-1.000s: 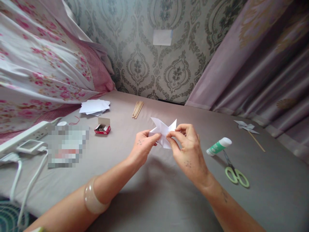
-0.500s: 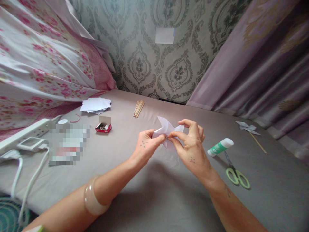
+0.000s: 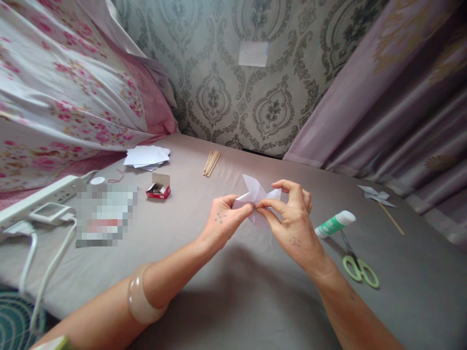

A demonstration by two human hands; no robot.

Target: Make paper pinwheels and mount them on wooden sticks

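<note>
A white paper pinwheel (image 3: 255, 191) with folded, pointed blades is held up over the cloth-covered surface. My left hand (image 3: 228, 214) is closed on its left side, thumb lying near the centre and fingers behind the paper. With thumb and forefinger, my right hand (image 3: 290, 209) pinches at the pinwheel's centre; its other fingers curl by the right blade. Whatever small thing may sit between the right fingertips is hidden. Right of that hand stands a green and white glue stick (image 3: 335, 223), and scissors with light green handles (image 3: 361, 272) lie beside it.
A finished pinwheel on a stick (image 3: 379, 197) lies at the far right. Toward the back are thin wooden sticks (image 3: 211, 163), an open red box of small metal pieces (image 3: 158, 188) and stacked white paper (image 3: 146, 157). A power strip (image 3: 40, 199) with cables runs along the left.
The view has shifted slightly, so things appear a little to the right. Both hands keep their hold on the paper pinwheel, with hardly any movement.
</note>
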